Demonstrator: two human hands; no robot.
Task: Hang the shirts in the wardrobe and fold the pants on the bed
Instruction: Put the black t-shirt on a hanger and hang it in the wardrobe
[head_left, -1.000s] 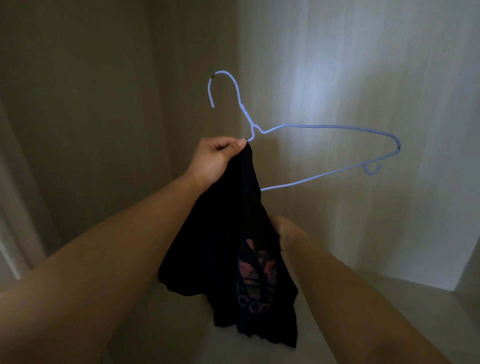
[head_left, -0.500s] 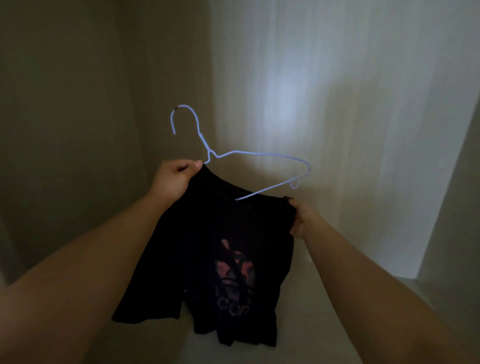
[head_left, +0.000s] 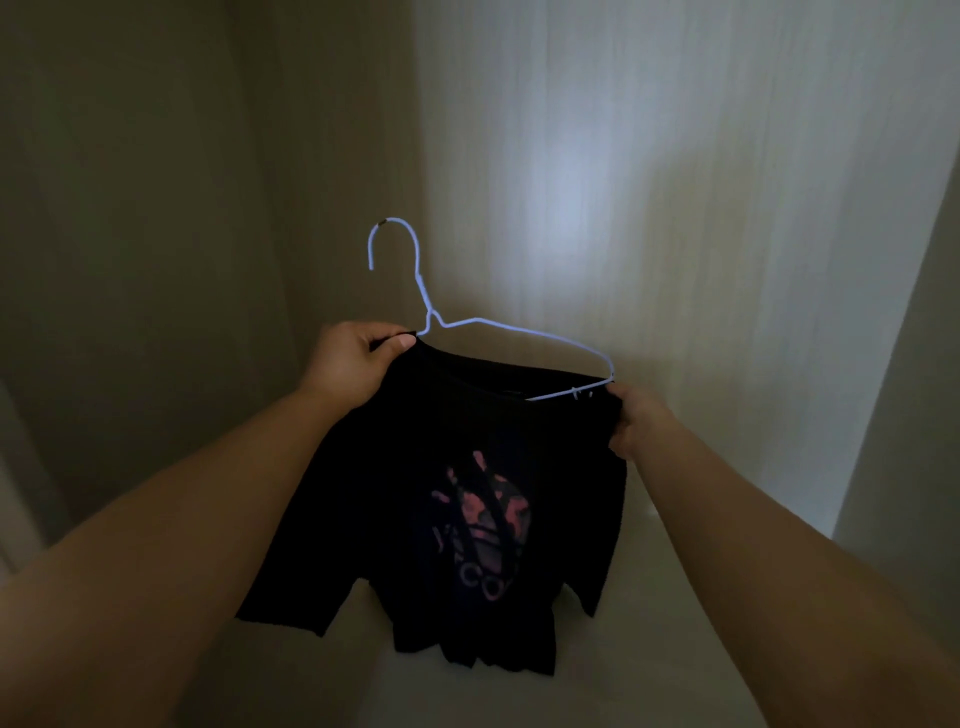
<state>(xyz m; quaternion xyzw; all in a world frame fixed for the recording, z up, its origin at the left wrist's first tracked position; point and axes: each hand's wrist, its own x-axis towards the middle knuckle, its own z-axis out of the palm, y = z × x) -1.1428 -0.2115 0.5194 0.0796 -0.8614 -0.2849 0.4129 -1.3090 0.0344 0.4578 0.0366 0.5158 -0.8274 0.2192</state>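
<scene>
Dim wardrobe walls (head_left: 675, 182); left hand (head_left: 353, 364) pinches black printed T-shirt (head_left: 467, 441) against pale-blue wire hanger (head_left: 429, 314) centre-frame, right hand (head_left: 636, 421) grips its shoulder. Looks nearly seated; hooking up next.

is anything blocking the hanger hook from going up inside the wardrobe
Nothing visible. Above the hook of the hanger with the shirt there are only bare wardrobe walls; the rail itself is out of view.
</scene>
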